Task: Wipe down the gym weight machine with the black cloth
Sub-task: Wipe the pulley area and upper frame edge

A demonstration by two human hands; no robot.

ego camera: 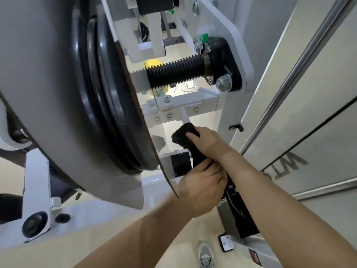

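Right hand (204, 142) gripping black cloth (182, 135) around white machine bar (185, 118), left hand (202, 188) clutching cloth's near end.

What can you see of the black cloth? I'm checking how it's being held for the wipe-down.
The black cloth looks soft and matte, bunched into a thick wad, not spread flat. The right hand grips its upper end against a narrow white bar of the machine, fingers curled over it. A dark strip runs down from there to the left hand, which grips its lower part; whether that strip is all cloth is unclear.
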